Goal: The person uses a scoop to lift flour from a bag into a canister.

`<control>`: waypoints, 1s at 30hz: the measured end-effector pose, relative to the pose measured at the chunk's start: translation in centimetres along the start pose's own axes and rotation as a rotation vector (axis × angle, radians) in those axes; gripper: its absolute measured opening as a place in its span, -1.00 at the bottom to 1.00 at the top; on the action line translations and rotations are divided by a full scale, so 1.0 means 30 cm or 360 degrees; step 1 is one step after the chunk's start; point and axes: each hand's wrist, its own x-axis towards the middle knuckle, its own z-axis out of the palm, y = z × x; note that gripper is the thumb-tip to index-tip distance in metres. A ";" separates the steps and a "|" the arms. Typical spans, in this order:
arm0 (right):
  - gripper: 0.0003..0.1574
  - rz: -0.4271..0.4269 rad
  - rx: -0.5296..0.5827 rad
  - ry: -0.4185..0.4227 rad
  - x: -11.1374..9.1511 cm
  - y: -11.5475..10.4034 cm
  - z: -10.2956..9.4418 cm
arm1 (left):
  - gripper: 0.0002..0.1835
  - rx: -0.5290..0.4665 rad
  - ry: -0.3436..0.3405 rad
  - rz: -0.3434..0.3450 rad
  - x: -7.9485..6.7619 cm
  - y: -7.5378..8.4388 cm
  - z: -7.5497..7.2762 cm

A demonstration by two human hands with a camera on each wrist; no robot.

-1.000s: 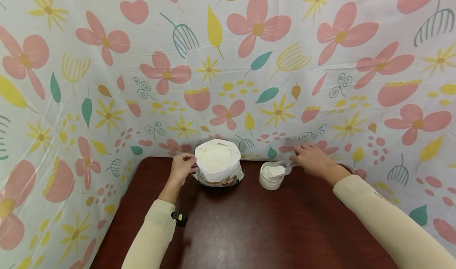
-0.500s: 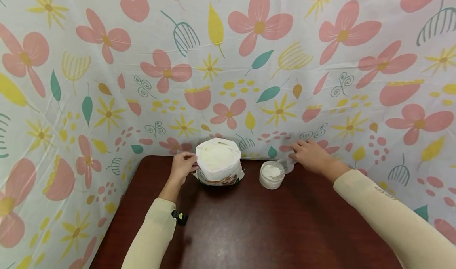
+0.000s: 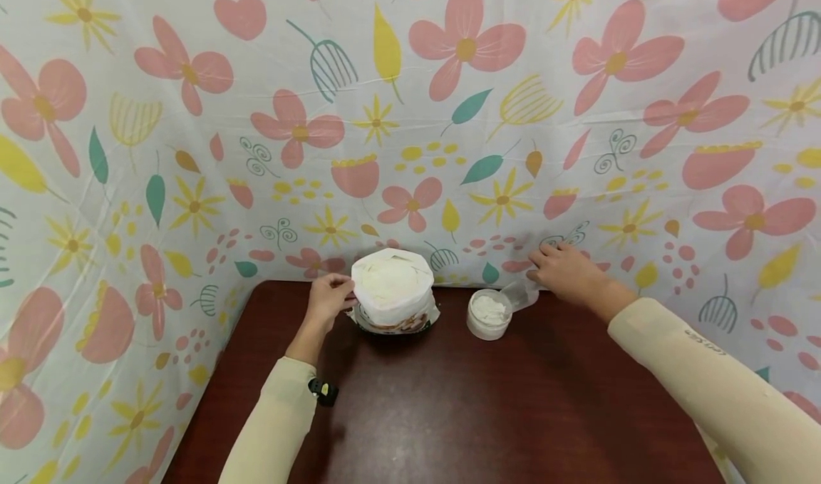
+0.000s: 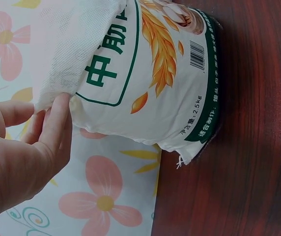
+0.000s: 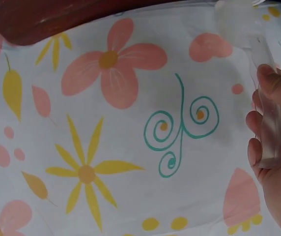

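My left hand (image 3: pixel 328 302) pinches the folded-down white rim of an opened flour bag (image 3: pixel 399 320) full of pale flour. In the left wrist view, thumb and fingers grip the woven edge of the bag (image 4: pixel 130 93), whose side carries a wheat-ear print. To the right of the bag stands a small round tub (image 3: pixel 487 327) heaped with white flour. A clear plastic scoop (image 3: pixel 522 295) is tilted at the tub's right rim, with my right hand (image 3: pixel 567 276) holding it. The right wrist view shows the fingers wrapped round the scoop's handle (image 5: pixel 272 130).
Bag and tub stand near the back edge of a dark red-brown table (image 3: pixel 449 405). Directly behind it hangs a white cloth (image 3: pixel 410 206) printed with flowers and leaves, which also runs along the left side.
The scoop, earlier loaded with flour over the tub, has tipped and shifted right, and its flour now lies in the tub. My left hand has stayed on the bag's rim.
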 end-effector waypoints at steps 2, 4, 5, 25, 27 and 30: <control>-0.76 0.0003 0.0007 0.0012 0.000 0.002 0.004 | -0.72 0.0000 0.0001 -0.0005 -0.001 0.000 -0.001; -0.80 0.0008 0.0022 0.0049 -0.002 0.003 0.010 | -0.72 0.0003 0.0003 -0.0008 -0.002 0.001 -0.002; -0.81 0.0011 0.0028 0.0068 -0.004 0.003 0.013 | -0.72 0.0004 0.0006 -0.0006 -0.002 0.001 -0.002; -0.53 0.0395 0.0580 0.0721 -0.169 -0.072 0.140 | -0.72 0.0002 0.0003 0.0000 -0.003 -0.006 0.001; -0.49 0.0415 0.0617 0.0791 -0.185 -0.092 0.162 | -0.72 0.0003 0.0002 0.0001 -0.004 -0.005 0.002; -0.49 0.0487 0.0673 0.0840 -0.203 -0.129 0.191 | -0.73 0.0006 0.0008 0.0002 -0.005 -0.001 0.004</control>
